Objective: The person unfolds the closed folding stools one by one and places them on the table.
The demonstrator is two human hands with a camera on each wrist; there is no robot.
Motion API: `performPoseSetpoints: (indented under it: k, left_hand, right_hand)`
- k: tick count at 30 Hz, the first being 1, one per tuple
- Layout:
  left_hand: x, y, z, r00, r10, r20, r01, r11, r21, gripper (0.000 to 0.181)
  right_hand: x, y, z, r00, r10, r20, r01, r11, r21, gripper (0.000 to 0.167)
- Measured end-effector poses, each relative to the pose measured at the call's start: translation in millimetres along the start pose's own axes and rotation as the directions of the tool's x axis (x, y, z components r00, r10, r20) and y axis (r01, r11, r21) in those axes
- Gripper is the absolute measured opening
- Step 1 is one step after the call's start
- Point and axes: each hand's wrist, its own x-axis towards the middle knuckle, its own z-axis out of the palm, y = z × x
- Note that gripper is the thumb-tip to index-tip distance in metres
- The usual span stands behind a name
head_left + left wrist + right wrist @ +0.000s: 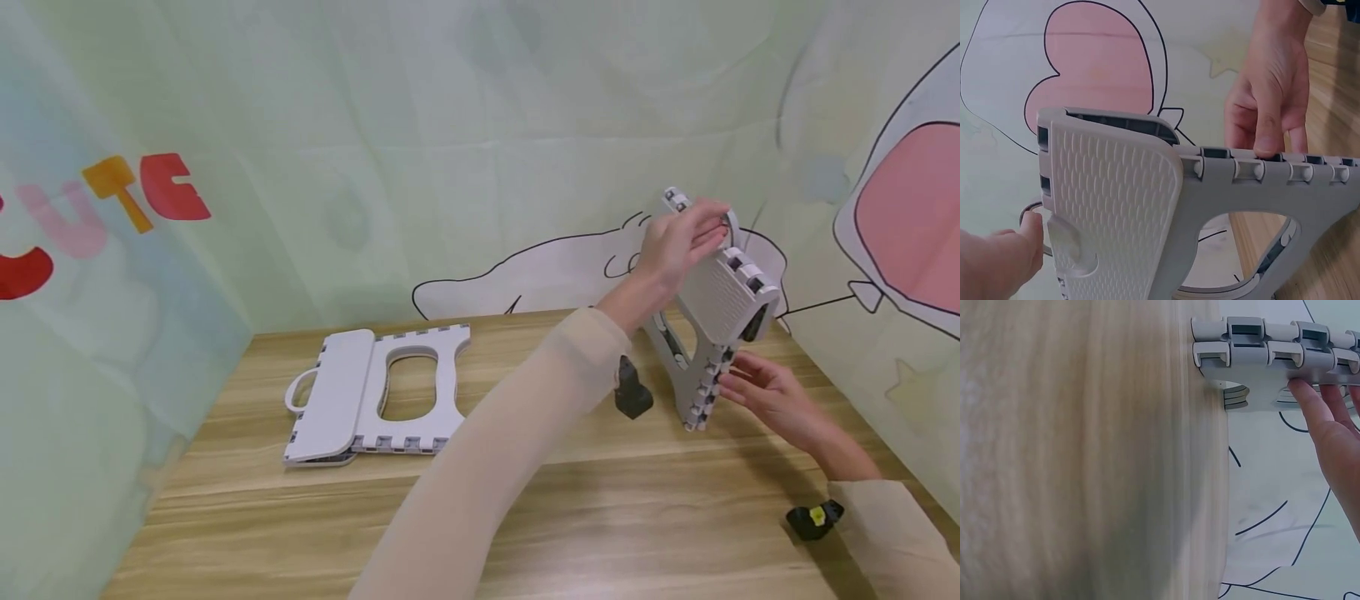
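Note:
At the right of the table, a light grey folding stool (701, 308) stands upright on one end, tilted and mostly folded. Its textured seat panel (1113, 200) is up and its leg frame is down. My left hand (686, 242) grips the handle loop at the top, with fingers curled through it. Low on the stool's hinged side edge, my right hand (772, 400) holds on, its thumb against the edge. The other fingertips go behind the frame and are partly hidden. A second folding stool (341, 396), folded flat, lies at the left of the table.
The wood-grain table (600, 500) meets a printed cloth backdrop (465, 167) behind and on both sides. A black object (632, 390) shows by my left forearm. Another black piece with a yellow mark (816, 518) shows by my right wrist.

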Motion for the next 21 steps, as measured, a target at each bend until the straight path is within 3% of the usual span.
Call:
performPoseSetpoints:
  k: [5, 12, 21]
  left_hand:
    - [-4.0, -2.6, -7.6, 0.999, 0.029, 0.019, -0.031, 0.996, 0.083, 0.031]
    - [-11.8, -13.9, -24.5, 0.994, 0.107, -0.019, -0.100, 0.968, 0.229, 0.030]
    - [-23.7, -42.0, -41.7, 0.991, 0.074, -0.110, -0.038, 0.954, 0.296, 0.021]
  right_hand:
    - [-1.0, 0.2, -1.5, 1.000, -0.005, 0.018, 0.004, 1.000, 0.019, 0.048]
    - [0.6, -0.5, 1.0, 1.000, -0.006, 0.026, 0.005, 0.999, 0.041, 0.049]
    - [0.5, -1.0, 1.8, 0.999, -0.011, 0.036, 0.010, 0.999, 0.030, 0.049]
